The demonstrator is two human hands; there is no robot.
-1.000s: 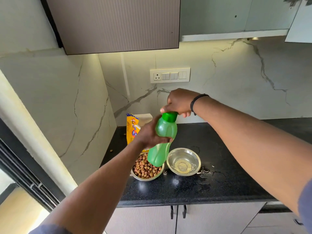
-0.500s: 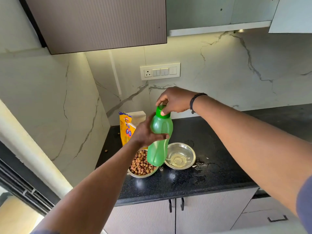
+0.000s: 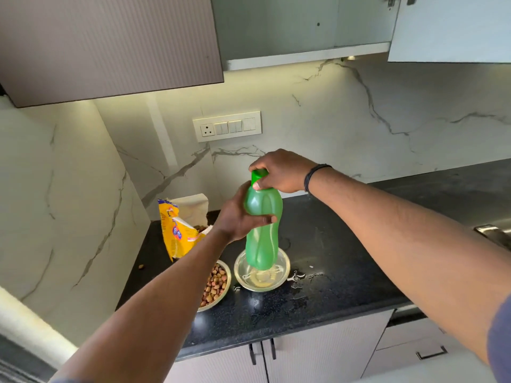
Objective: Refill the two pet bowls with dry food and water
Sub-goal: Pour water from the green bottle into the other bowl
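Head view is showing the left hand [image 3: 237, 217] grasping the green water bottle [image 3: 262, 230] around its upper body, fingers curled round it, holding it upright above the steel water bowl [image 3: 261, 275]. The right hand [image 3: 282, 170] is gripping the green cap [image 3: 258, 175]. Beside that bowl, the kibble bowl [image 3: 217, 284] is sitting on the black bench [image 3: 345, 272], near the yellow food bag [image 3: 177, 233].

— What's up on the wall?
— A white switch panel [image 3: 226, 126] with a socket, set in veined marble backsplash [image 3: 359, 120].
— And overhead?
— A ribbed brown cabinet [image 3: 110, 42], then a grey one [image 3: 276, 23] with a light strip beneath.
— Lower down?
— Black speckled bench [image 3: 345, 258], some spilled drops [image 3: 302, 277], pale cupboard doors with dark handles [image 3: 261, 352].
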